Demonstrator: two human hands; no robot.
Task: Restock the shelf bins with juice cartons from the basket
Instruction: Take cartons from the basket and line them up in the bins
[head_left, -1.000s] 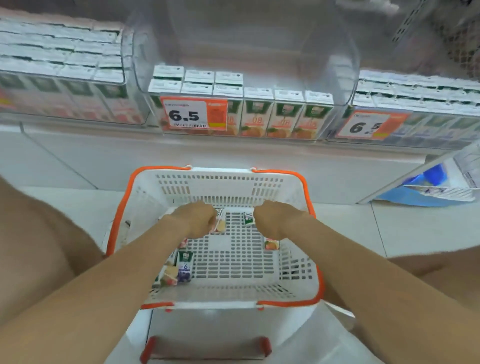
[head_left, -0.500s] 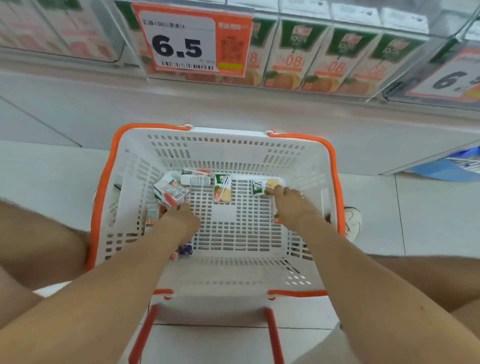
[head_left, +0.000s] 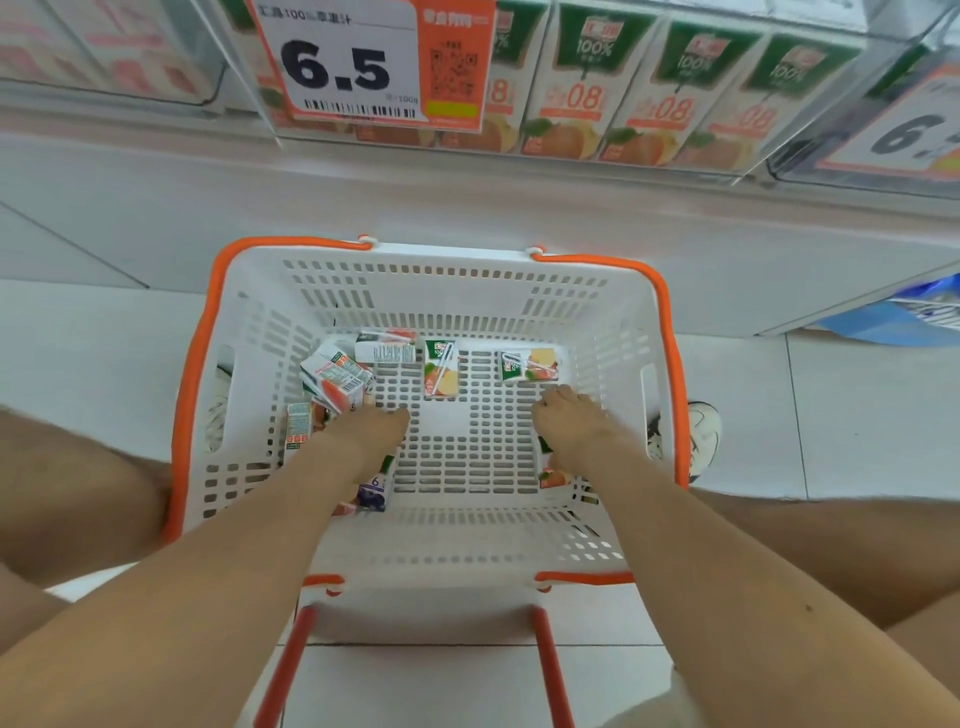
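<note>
A white basket with an orange rim (head_left: 667, 332) stands on the floor below the shelf. Several small juice cartons lie on its bottom: a tilted pile (head_left: 335, 379) at the left, one flat in the middle (head_left: 440, 369) and one at the right (head_left: 529, 365). My left hand (head_left: 363, 434) is palm down beside the left pile, its fingers curled and hidden, and a purple carton (head_left: 375, 489) lies under the wrist. My right hand (head_left: 576, 423) rests palm down just short of the right carton. Another carton (head_left: 551, 475) shows under that wrist.
The clear shelf bin (head_left: 748, 171) above holds a row of upright green and orange cartons (head_left: 582, 88) behind a 6.5 price tag (head_left: 353, 62). Bins flank it on both sides. My knees frame the basket, a shoe (head_left: 704, 431) is at its right, and blue packaging (head_left: 904, 317) is at far right.
The view has dropped closer to the basket. My left hand has moved from the middle cartons to the left pile, and my right hand has drawn slightly back from the right carton.
</note>
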